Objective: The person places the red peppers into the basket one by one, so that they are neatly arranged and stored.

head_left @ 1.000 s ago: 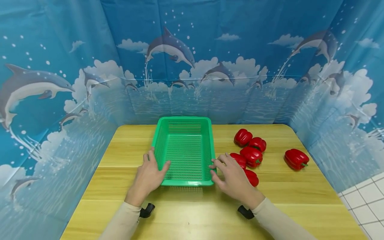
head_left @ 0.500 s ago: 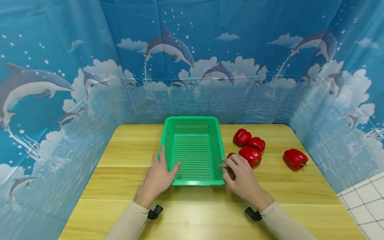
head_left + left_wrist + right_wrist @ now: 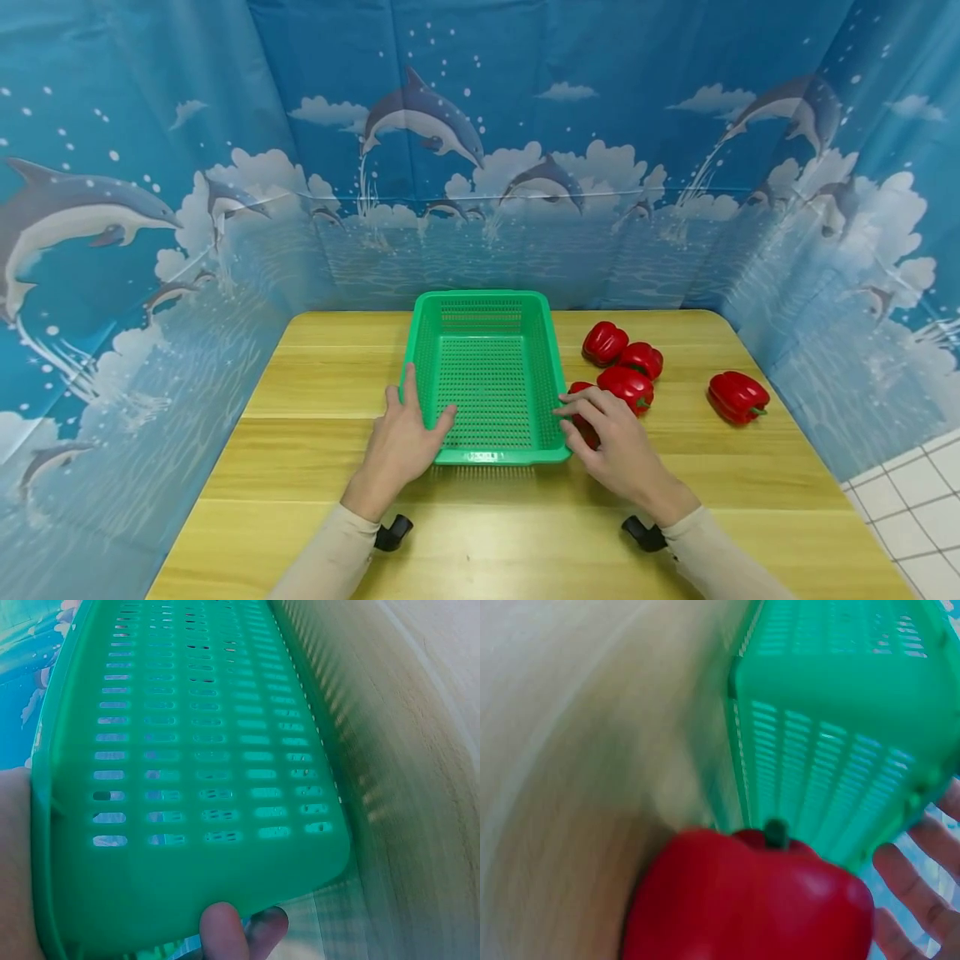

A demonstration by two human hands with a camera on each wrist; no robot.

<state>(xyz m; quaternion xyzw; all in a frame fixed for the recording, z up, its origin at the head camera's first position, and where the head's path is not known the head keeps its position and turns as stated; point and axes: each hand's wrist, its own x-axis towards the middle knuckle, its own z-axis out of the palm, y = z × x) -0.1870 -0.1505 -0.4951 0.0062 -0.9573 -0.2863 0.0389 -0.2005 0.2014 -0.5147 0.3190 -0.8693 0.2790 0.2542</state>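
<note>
Both hands, left hand [image 3: 401,439] and right hand [image 3: 617,446], grasp the green basket [image 3: 487,375] on a wooden table [image 3: 300,467]; dolphin-print curtain [image 3: 150,167] behind; no legible writing.

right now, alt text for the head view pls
Two hands hold a green basket on a wooden table, left hand on its left rim, right hand at its right side. Red peppers lie to its right.
</note>
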